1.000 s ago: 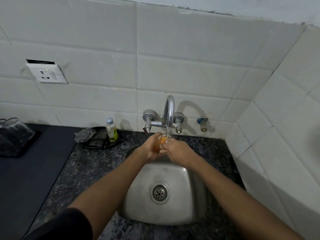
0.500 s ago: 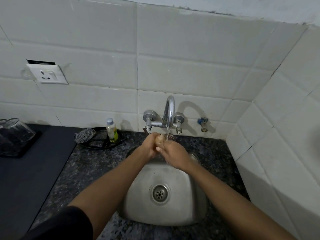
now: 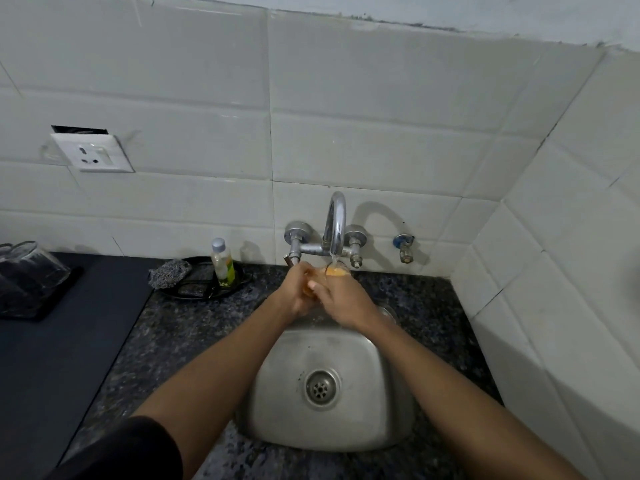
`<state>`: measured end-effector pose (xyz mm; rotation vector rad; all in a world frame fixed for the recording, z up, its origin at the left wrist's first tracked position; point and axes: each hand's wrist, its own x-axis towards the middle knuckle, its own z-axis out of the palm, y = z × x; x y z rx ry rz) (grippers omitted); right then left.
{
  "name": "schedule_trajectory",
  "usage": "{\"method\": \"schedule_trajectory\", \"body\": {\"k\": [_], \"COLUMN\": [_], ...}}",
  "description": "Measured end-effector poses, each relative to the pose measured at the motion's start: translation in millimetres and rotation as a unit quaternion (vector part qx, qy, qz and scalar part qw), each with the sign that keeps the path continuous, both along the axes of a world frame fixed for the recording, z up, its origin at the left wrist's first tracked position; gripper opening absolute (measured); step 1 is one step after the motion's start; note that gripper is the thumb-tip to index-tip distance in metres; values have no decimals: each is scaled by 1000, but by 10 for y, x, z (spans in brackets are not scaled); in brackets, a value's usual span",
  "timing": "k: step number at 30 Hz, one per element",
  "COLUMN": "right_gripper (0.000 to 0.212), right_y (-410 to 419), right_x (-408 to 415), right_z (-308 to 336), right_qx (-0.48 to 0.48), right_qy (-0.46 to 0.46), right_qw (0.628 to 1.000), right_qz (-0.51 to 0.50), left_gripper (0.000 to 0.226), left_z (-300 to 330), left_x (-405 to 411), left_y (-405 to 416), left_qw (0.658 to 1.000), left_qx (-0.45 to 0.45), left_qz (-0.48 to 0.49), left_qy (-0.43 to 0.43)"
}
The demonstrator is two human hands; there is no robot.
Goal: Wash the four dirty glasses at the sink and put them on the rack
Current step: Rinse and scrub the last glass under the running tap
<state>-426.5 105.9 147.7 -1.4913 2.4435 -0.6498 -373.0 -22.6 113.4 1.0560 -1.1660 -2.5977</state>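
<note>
A clear glass (image 3: 335,271) with an orange tint inside sits under the running tap (image 3: 336,223), over the back of the steel sink (image 3: 294,403). My left hand (image 3: 298,292) wraps round the glass from the left. From the right, my right hand (image 3: 346,299) grips it too, fingers curled over its side. Water streams into the mouth of the glass. Most of the glass is hidden between my hands. At the far left, upturned clear glasses (image 3: 31,268) rest on a dark rack (image 3: 41,306).
A black dish (image 3: 207,289) behind the sink's left corner holds a steel scrubber (image 3: 169,271) and a small soap bottle (image 3: 223,263). A dark mat (image 3: 62,358) covers the left counter. A tiled wall closes the right side. A socket (image 3: 91,156) sits on the back wall.
Both hands have stayed under the tap with the glass, shifting slightly round it. The orange tint in the glass shows again after being covered half a second ago.
</note>
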Motion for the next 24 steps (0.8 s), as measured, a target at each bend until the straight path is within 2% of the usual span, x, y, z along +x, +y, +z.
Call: {"method": "schedule_trajectory", "body": {"k": [2,3,4,5,7,8,9,11,12,13,14,15,17,18,20,22,23,24], "right_gripper": [34,31,28,26,24,22,22,21,22,24,24,23,24,24,29,26,25,26], "right_y": [60,85,104,107,42,23,22,58,84,107,122,121,63,28,12,53,70,81], "right_x": [-64,-94,-75,-32,0,7,-19,-74,-122,-154,-142,-82,-5,15,-43,-107,-143,-152], "right_z": [6,-32,-75,-94,-130,-112,-91,-87,-104,-115,-127,-103,-64,-37,-8,-4,-15,-56], "right_qx": [84,85,60,19,-55,-58,-49,24,56,58,34,3,-57,-75,-58,37,58,49], "right_qy": [153,157,122,46,-96,-113,-98,51,125,142,108,32,-115,-148,-58,121,173,172], "right_qw": [982,981,989,998,993,991,994,998,989,986,992,999,992,985,997,990,980,981], "right_qz": [77,82,64,34,-29,-36,-27,37,64,65,54,30,-21,-35,-10,63,82,82], "left_gripper": [27,28,24,19,14,16,22,37,39,36,30,22,13,14,22,31,32,31], "left_z": [-2,38,57,79,66,38,54,90,89,101,93,98,84,70,96,149,162,178], "left_x": [-10,-6,-8,-5,-14,-21,-12,-5,-12,-15,-22,-24,-30,-31,-21,-15,-14,-6], "left_y": [-32,-40,-51,-50,-41,-35,-20,-22,-47,-66,-92,-96,-84,-69,-16,-1,-7,-10], "left_qw": [1000,1000,1000,1000,999,999,1000,1000,999,998,998,999,999,999,1000,999,998,998], "left_qx": [11,12,6,0,7,11,14,5,-11,-21,-31,-34,-36,-31,-14,-26,-29,-36], "left_qz": [-22,-19,-8,13,37,33,21,-25,-42,-47,-40,-25,3,9,-6,-45,-55,-53], "left_qy": [-19,-18,-10,0,21,21,12,-14,-25,-29,-23,-8,21,29,27,15,13,8]}}
